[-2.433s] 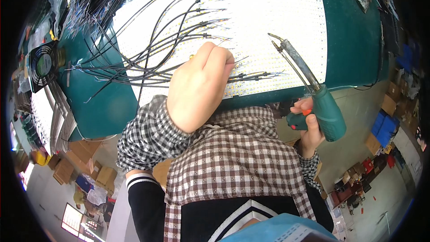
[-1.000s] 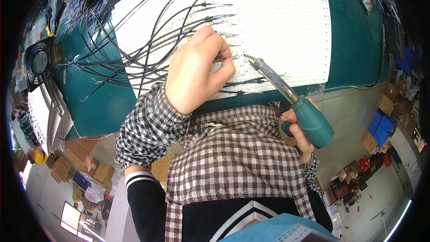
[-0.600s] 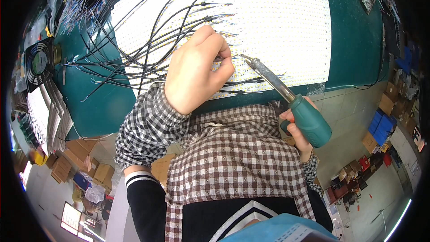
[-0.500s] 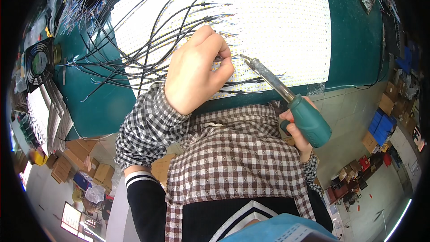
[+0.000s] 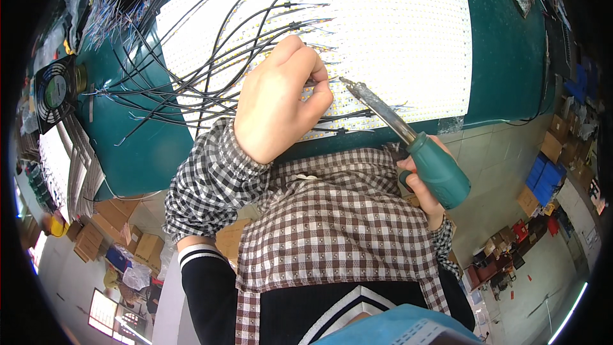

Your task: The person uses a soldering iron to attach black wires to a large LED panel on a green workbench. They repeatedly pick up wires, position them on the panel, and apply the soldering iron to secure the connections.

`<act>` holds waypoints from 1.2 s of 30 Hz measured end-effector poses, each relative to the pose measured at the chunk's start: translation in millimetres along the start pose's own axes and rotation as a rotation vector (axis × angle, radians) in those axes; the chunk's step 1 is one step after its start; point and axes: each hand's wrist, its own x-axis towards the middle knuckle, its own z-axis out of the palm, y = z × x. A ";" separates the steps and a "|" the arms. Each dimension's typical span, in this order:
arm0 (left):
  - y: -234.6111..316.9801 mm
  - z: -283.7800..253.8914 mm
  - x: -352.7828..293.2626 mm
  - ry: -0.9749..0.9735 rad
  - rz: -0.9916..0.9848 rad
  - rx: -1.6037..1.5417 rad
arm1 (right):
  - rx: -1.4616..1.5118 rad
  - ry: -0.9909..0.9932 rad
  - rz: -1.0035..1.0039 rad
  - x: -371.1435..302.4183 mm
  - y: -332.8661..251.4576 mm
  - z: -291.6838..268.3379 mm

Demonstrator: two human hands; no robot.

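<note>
A green-handled soldering iron point(image 5: 438, 170) is gripped in my right hand point(image 5: 420, 182), its metal shaft slanting up and left. The tip rests at or just above the white LED panel point(image 5: 408, 38), close to the fingers of my left hand point(image 5: 281, 99). Thumb and forefinger of that hand pinch a black cable near its thin wire ends; most of the cable is hidden under the hand. Several more black cables point(image 5: 223, 57) lie across the panel's left half, their bared wire ends in a column down its middle.
The panel lies on a green tabletop point(image 5: 140, 169). A small black fan point(image 5: 55, 92) and stacked white boards point(image 5: 67, 160) are at the left. Loose wires point(image 5: 128, 0) bundle at the far left. Cardboard boxes point(image 5: 96, 239) stand on the floor below.
The soldering iron has shifted very slightly up and left, its tip a little nearer my left fingers. My left hand stays almost in place, still pinching the cable.
</note>
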 end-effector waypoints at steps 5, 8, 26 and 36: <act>0.3 0.1 -0.5 -0.009 -0.012 -0.004 | 0.014 0.022 -0.037 -0.4 -0.6 0.3; 0.3 0.0 -0.6 -0.015 -0.019 0.009 | 0.029 0.035 -0.018 -2.1 0.8 -1.2; -2.1 -0.3 -0.6 -0.022 0.103 -0.007 | 0.172 0.169 0.161 -1.3 -13.0 2.0; -0.7 2.0 -0.1 -0.003 0.086 0.014 | 0.195 0.161 0.145 -4.8 -6.9 -0.1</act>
